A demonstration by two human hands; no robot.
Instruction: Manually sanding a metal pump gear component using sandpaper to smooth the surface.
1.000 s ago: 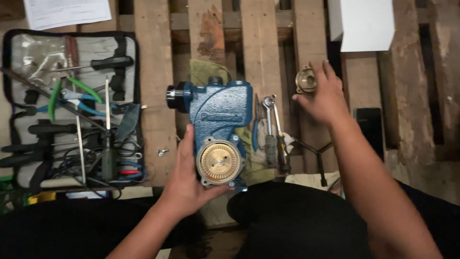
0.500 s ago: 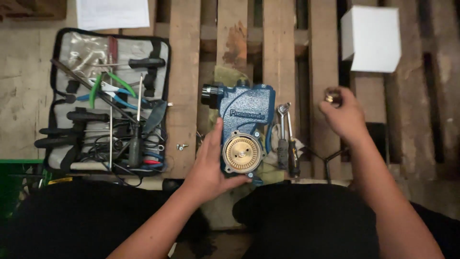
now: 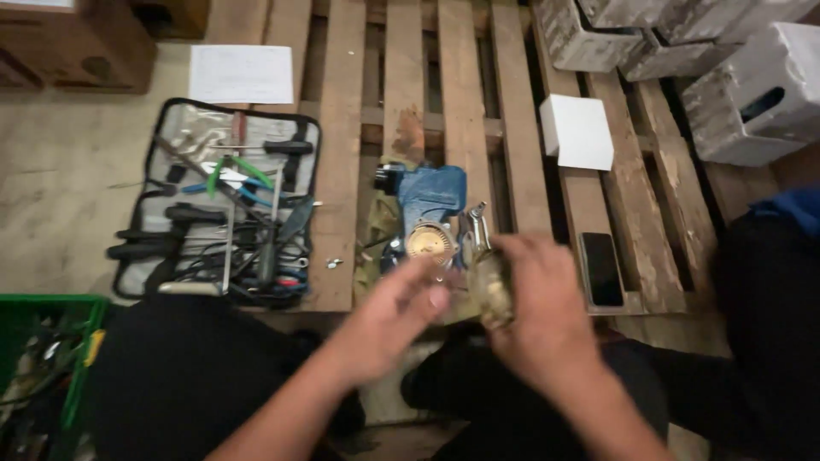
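Brass shows in my right hand (image 3: 534, 312): I have it clenched around a small round brass-coloured part (image 3: 494, 294), held up in the lower centre of the frame, with the part peeking out on the hand's left side. The picture is blurred there, so I cannot tell the part's exact shape or which way its axis points. My left hand (image 3: 395, 320) is released, fingers loosely spread, holding nothing; its fingertips sit just beside the brass part and just below the blue machine housing (image 3: 427, 205).

That housing lies on the wooden pallet (image 3: 337, 154) at the centre of the frame, directly above both hands, its long axis running up and down the frame, with a round brass-coloured gear face (image 3: 427, 243) at the near end. The left hand is the nearer of the two to that gear face. A metal wrench-like tool (image 3: 477, 224) lies just right of the housing.

At centre left an open tool roll (image 3: 218, 205) holds pliers and screwdrivers; a dark phone (image 3: 602, 269) and a white box (image 3: 579, 132) lie to the right.
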